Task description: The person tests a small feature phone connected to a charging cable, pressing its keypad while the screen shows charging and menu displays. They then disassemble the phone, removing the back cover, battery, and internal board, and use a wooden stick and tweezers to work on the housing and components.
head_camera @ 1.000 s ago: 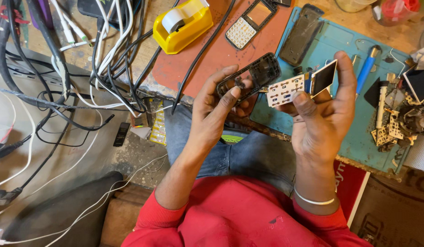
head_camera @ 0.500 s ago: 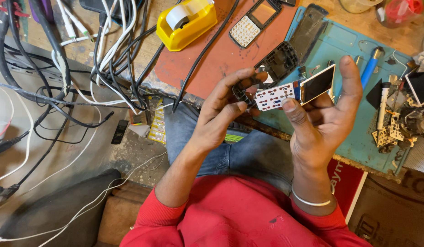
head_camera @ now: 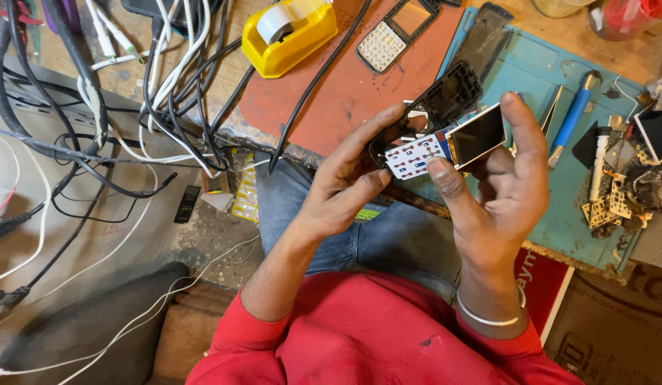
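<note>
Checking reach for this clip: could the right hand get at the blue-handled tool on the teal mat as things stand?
Probably not at once: the blue-handled tool lies uncovered on the teal mat near the right hand, but that hand holds the phone board.

left hand [head_camera: 345, 189]: black phone frame [head_camera: 434, 107] | right hand [head_camera: 509, 189]: phone board [head_camera: 445, 146]

Phone board assy [head_camera: 445, 146]: screen is showing glossy dark glass; keypad sheet is looking matt white w/ printed contacts. Black phone housing [head_camera: 445, 100]: matt plastic. Tape dispenser [head_camera: 292, 36]: glossy yellow plastic. Work mat [head_camera: 552, 121]: matt teal, scuffed. Bangle [head_camera: 488, 314]: polished metal. Sweater [head_camera: 374, 342]: red knit cloth.
</note>
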